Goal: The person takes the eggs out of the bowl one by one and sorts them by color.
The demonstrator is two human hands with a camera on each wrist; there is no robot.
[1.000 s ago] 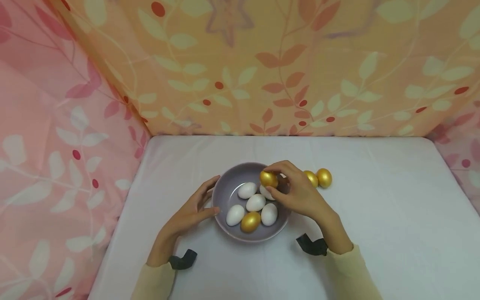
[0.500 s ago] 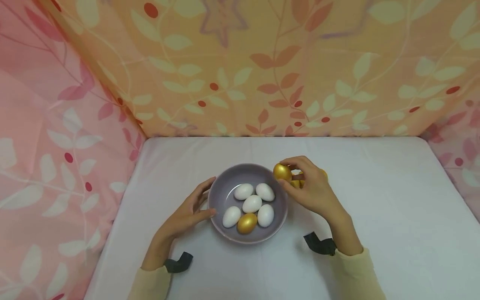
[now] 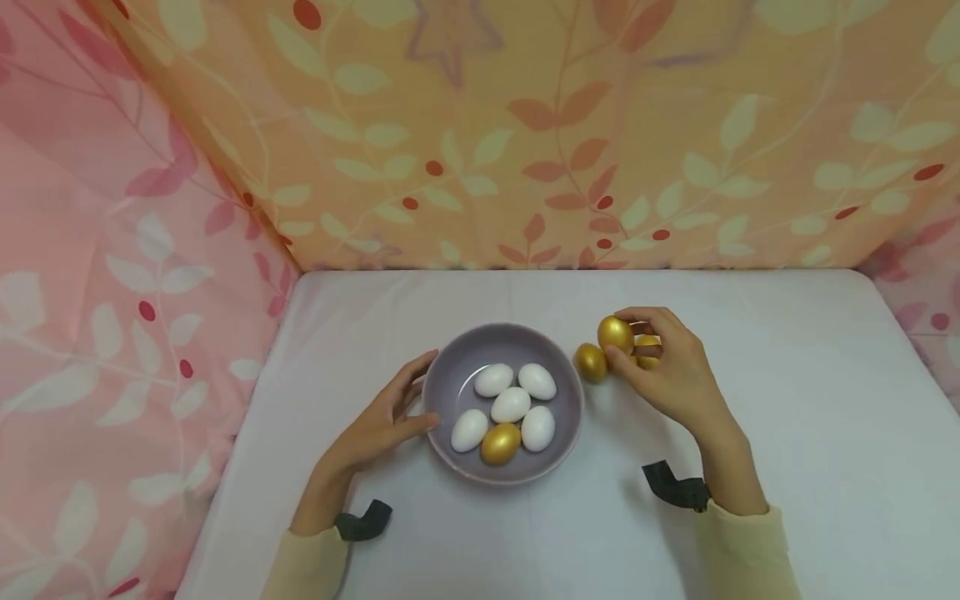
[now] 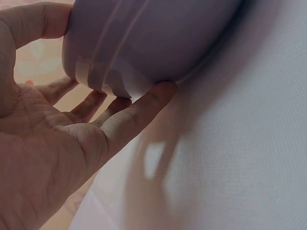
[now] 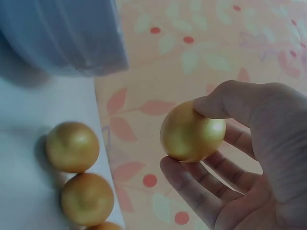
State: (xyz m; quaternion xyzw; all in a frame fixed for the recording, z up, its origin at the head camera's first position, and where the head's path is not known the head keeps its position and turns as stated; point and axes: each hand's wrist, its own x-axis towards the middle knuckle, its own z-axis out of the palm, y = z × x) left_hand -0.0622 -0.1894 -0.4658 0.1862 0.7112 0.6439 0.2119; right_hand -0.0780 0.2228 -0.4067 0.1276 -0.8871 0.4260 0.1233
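Note:
My right hand (image 3: 671,371) pinches a golden egg (image 5: 192,132) between thumb and fingertips, held up to the right of the bowl. Near it on the table lie more golden eggs, one (image 3: 591,363) by the bowl's right side and others (image 3: 647,342) partly hidden behind the fingers. In the mauve bowl (image 3: 457,350) sit several white eggs (image 3: 512,405) and one golden egg (image 3: 501,444) at the near side. My left hand (image 4: 57,129) rests against the bowl's left side, its thumb at the rim and fingers spread along the outer wall.
A white-covered table (image 3: 810,400) carries everything. Leaf-patterned fabric walls stand behind it (image 3: 450,117) and at the left (image 3: 112,250). A dark curved piece sits at each wrist, one on the left (image 3: 365,522) and one on the right (image 3: 675,486).
The right hand has moved rightward with the golden egg, from over the bowl to above the golden eggs on the table. The left hand stays at the bowl.

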